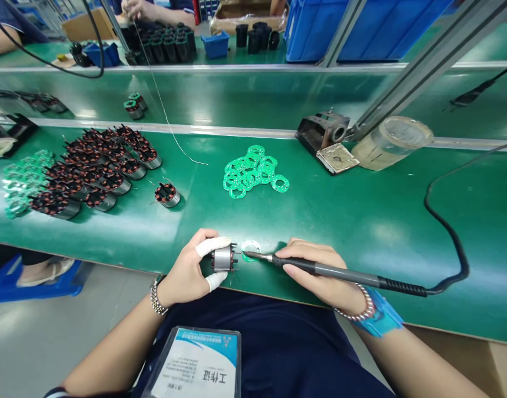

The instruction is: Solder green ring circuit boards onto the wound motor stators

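Observation:
My left hand (191, 273), with white covers on thumb and forefinger, grips a silver motor stator (223, 259) lying on its side near the table's front edge. A black soldering iron (340, 272) is held in my right hand (320, 271), its tip pointing left toward the stator. Under the tip lies a green ring board (251, 246). Further back is a loose pile of green ring boards (249, 174). One stator (167, 194) stands alone, left of that pile.
Many stators (100, 166) and green boards (25, 177) cover the left. A soldering stand (323, 132) and plastic tub (392, 141) sit back right. Solder wire (166, 113) hangs down; the iron's cord (448, 226) curves right. A person's hand (138, 10) is across the bench.

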`<state>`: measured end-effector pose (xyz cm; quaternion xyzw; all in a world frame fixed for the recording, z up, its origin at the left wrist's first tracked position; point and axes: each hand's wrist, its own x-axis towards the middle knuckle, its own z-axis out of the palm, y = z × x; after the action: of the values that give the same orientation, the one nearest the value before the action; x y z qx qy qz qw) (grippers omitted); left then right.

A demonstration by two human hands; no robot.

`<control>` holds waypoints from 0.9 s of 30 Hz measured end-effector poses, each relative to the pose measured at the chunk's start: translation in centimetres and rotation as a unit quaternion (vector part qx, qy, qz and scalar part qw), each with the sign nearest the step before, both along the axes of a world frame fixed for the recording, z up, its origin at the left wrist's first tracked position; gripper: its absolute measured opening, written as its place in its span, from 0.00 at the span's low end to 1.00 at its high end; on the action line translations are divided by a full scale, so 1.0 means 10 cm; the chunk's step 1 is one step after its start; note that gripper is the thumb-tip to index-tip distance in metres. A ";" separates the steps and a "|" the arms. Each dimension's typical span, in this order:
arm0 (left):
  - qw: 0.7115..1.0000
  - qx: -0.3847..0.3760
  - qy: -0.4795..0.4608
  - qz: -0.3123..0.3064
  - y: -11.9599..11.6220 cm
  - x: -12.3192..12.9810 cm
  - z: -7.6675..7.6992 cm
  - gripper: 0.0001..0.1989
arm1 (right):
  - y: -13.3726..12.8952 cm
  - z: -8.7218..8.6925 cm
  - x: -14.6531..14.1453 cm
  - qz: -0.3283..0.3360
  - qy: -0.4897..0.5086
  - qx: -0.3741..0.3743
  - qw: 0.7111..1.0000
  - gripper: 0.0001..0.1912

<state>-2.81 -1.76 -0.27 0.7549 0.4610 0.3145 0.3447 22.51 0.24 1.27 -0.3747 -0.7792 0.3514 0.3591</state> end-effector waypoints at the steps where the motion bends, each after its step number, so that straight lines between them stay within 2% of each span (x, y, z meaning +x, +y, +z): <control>1: 1.000 -0.002 0.000 0.001 0.00 0.00 0.00 0.25 | 0.00 0.00 0.00 0.001 -0.004 0.000 1.000 0.05; 27: 1.000 0.021 -0.009 -0.009 0.01 0.00 -0.02 0.26 | 0.01 0.01 -0.02 0.007 -0.021 0.018 1.000 0.06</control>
<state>-2.78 -1.66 -0.42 0.7633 0.4445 0.3276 0.3353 22.34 0.39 1.38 -0.3697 -0.7958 0.3316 0.3465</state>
